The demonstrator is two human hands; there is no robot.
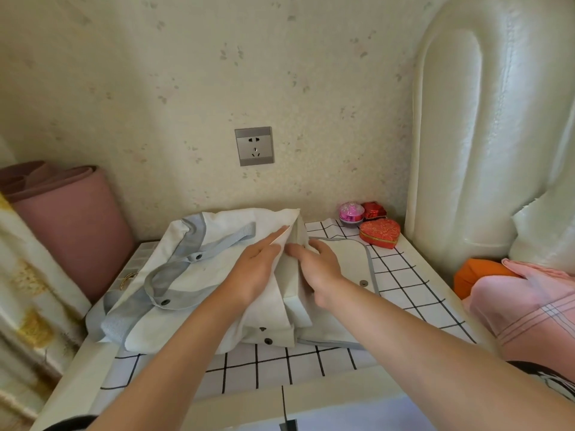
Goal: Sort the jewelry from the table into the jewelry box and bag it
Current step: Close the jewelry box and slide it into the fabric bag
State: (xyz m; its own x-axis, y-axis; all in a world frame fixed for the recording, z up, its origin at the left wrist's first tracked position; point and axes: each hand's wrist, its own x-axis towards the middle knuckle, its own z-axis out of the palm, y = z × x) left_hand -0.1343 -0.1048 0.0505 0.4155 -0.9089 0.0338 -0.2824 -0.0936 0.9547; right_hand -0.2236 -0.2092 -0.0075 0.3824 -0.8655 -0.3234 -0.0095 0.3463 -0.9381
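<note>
A white cloth with a black grid (311,365) covers the counter (77,377), and two bare forearms reach in over its near edge. In the middle of the counter lies a white canvas tote bag (217,253) with grey straps (155,275) and dark snap buttons. It is slumped flat and folded over itself.

The left hand (255,272) rests on the upper fold of the bag with its fingers straight and together, pointing far and right, and grips nothing. The right hand (320,265) lies just beside it on the bag's right part, thumb towards the left hand. It is blurred, and whether its fingers pinch the fabric or only lie on it cannot be told.

At the counter's left edge a gold-coloured loop (127,278) shows partly under the bag; what it is cannot be told.

In the far right corner of the counter, apart from the bag, stand three small boxes close together. The heart-shaped red box (379,233) is nearest, with its lid shut. Behind it stand a small red box (374,209) and a round pink box with a clear domed lid (351,211).

Right of the counter lie an orange bundle (476,272) and a pink cloth (529,306), with a pale padded headboard (482,135) rising behind them. To the left a rolled pink mat (71,213) leans by the wall. A grey wall socket (254,146) sits on the wall above the bag.
</note>
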